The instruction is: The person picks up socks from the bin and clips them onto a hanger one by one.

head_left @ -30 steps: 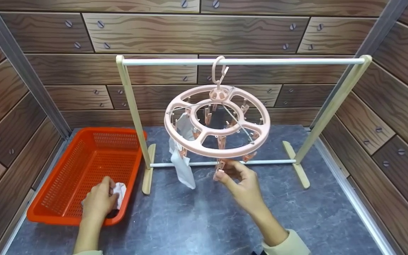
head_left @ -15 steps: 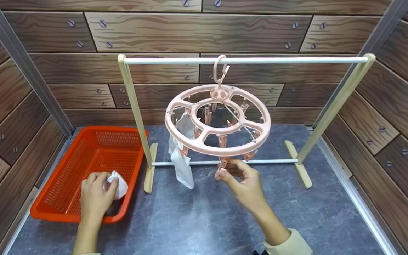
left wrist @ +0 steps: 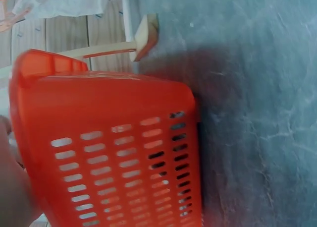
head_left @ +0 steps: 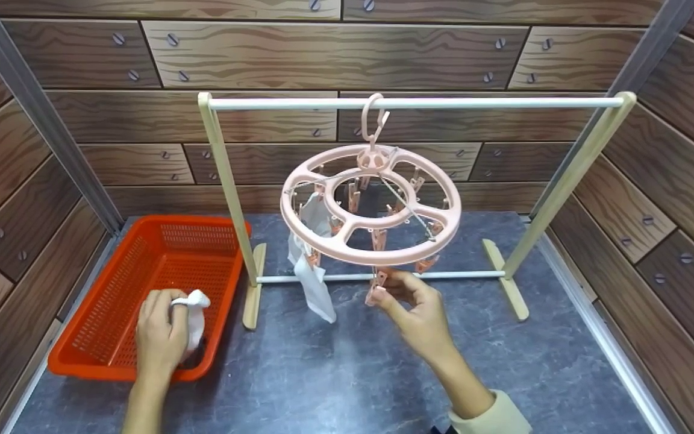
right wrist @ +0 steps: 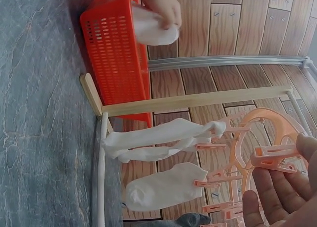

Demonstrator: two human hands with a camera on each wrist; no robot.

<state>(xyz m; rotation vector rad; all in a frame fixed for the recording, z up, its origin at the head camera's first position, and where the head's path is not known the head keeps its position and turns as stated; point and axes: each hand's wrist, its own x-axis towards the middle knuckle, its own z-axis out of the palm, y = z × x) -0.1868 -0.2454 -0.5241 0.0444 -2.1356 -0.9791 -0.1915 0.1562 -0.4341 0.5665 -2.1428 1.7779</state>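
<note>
My left hand [head_left: 159,328] grips a white sock [head_left: 196,319] at the near end of the red basket [head_left: 58,355]. In the right wrist view this sock [right wrist: 153,29] hangs from the fingers at the basket's rim. Under the front of a pink round clip hanger [head_left: 347,244], my right hand [head_left: 422,316] pinches a pink clothespin [right wrist: 276,157] between thumb and fingers, with no cloth in it. White socks [right wrist: 166,187] hang from clips on the hanger's left side. A dark grey sock [right wrist: 190,220] hangs there too, partly cut off in the right wrist view.
The hanger hooks over the white bar [head_left: 473,103] of a wooden-legged rack [head_left: 540,217]. A lower white rod [head_left: 461,275] runs between its feet. Something dark lies in the basket's near right corner, mostly hidden. Wood-patterned walls enclose the grey tabletop [head_left: 299,380].
My left hand has drawn the white sock up from the basket's near right corner, and more of it shows. The right hand keeps its pinch on the clothespin, almost still.
</note>
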